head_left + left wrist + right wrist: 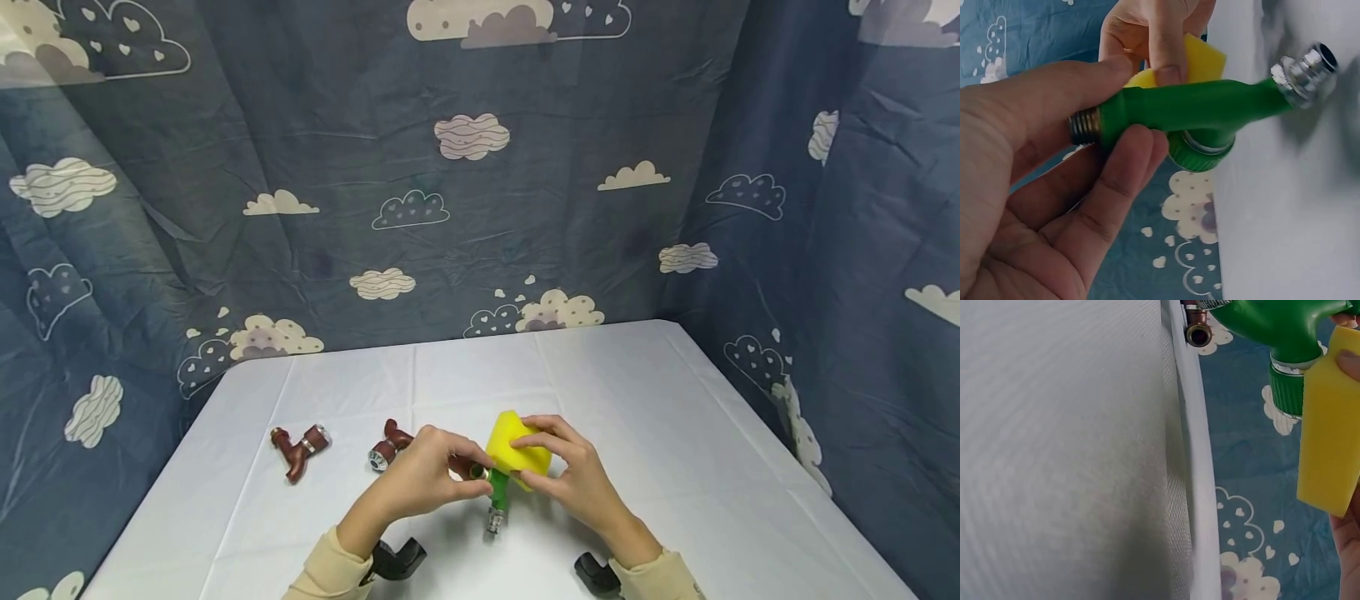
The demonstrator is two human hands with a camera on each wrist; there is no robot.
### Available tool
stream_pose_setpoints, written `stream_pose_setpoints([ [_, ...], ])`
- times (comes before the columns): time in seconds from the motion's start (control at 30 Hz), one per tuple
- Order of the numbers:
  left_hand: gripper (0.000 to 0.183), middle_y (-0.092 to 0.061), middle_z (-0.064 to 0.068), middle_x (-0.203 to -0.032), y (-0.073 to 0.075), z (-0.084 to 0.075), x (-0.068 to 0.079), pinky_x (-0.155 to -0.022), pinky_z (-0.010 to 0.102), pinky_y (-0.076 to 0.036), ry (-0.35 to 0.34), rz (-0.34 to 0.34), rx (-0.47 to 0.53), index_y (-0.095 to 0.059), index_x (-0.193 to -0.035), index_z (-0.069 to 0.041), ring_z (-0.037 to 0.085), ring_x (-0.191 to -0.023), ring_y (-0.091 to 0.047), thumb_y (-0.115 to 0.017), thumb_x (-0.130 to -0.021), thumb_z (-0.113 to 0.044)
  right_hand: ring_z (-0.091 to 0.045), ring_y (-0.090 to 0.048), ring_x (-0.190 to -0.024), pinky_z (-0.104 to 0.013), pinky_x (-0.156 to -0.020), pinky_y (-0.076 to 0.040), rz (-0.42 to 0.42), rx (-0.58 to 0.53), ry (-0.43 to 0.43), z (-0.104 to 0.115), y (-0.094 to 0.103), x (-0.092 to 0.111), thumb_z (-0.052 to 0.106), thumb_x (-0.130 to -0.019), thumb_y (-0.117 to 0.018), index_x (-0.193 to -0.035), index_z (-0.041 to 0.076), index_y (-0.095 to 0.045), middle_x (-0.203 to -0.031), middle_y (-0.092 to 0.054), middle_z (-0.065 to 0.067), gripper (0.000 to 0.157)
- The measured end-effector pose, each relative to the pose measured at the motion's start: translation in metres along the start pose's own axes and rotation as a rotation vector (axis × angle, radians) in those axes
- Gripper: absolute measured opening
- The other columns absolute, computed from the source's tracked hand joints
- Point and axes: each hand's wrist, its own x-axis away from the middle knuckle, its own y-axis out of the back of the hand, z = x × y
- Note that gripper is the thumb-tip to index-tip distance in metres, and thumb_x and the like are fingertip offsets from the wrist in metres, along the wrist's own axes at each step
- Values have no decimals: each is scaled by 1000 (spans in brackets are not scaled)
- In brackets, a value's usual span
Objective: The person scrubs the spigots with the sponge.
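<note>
Hands [422, 477] [576, 477] angle inward, left pinching green tap [1179, 107], right gripping yellow sponge [1330, 437].

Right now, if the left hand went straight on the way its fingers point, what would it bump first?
Probably the yellow sponge that the right hand holds, with the green tap in the left hand coming along. Any gap is hard to judge.

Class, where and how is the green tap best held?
Pinch the tap along its straight body, beside the threaded end, probably best from the left: that end faces the left hand, and the ribbed cap and silver nozzle lie beyond.
</note>
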Motion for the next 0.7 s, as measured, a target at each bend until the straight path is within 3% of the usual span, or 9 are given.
stream_pose_setpoints([
  [0.17, 17, -84, 1, -98, 2, -12, 2, -73, 18, -63, -43, 55, -132, -84, -106, -7, -7, -79, -69, -88, -89, -9, -30, -68, -120, -15, -111, -51, 47, 11, 7, 4, 0, -1, -6, -77, -91, -116, 20, -79, -135, -68, -9, 48],
  [0.3, 16, -82, -2, -96, 4, -24, 4, -74, 10, -58, -72, 102, -248, -83, -104, -9, -8, -79, -66, -88, -89, -8, -28, -66, -122, -27, -106, -60, 99, 67, 30, 10, 2, -4, 1, -79, -93, -117, 21, -78, -137, -66, -7, 46],
  [0.43, 10, -76, -9, -85, 7, -32, 4, -71, 7, -51, -90, 169, -363, -82, -95, -12, -5, -74, -60, -86, -90, -6, -27, -65, -123, -36, -100, -65, 164, 160, 76, 18, 7, -11, 8, -78, -95, -116, 22, -78, -137, -66, -6, 44],
  [0.53, 13, -65, -11, -74, 10, -36, 2, -69, 11, -44, -142, 222, -482, -77, -86, -16, -1, -69, -52, -83, -90, -5, -26, -66, -121, -38, -97, -66, 224, 215, 93, 24, 13, -17, 10, -78, -96, -115, 22, -79, -135, -67, -6, 43],
  [0.6, 17, -59, -9, -71, 13, -38, 1, -68, 14, -40, -177, 254, -540, -73, -81, -17, 2, -69, -47, -83, -90, -5, -25, -67, -119, -37, -97, -65, 276, 214, 89, 26, 19, -22, 11, -78, -96, -114, 22, -79, -134, -68, -5, 41],
  [0.7, 17, -62, -10, -73, 20, -40, -1, -70, 13, -42, -210, 304, -560, -74, -83, -18, 1, -70, -47, -84, -90, -7, -23, -67, -117, -37, -98, -64, 382, 144, 41, 29, 27, -30, 12, -82, -94, -113, 22, -79, -131, -69, -3, 36],
])
